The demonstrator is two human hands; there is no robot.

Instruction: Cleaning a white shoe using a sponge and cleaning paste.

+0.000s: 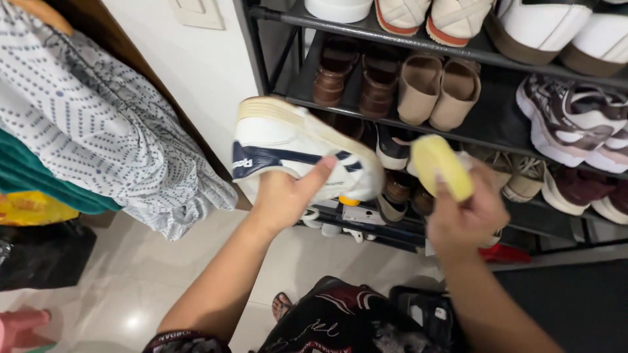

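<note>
Before the black shoe rack [418, 46], the left hand [281, 196] grips a white sneaker [294, 147] sideways, fingers closed around it. Just beside, the right hand [461, 212] clasps what seems a yellow sponge [441, 165], apparently mid-wipe; contact needs closing the gap.
</note>
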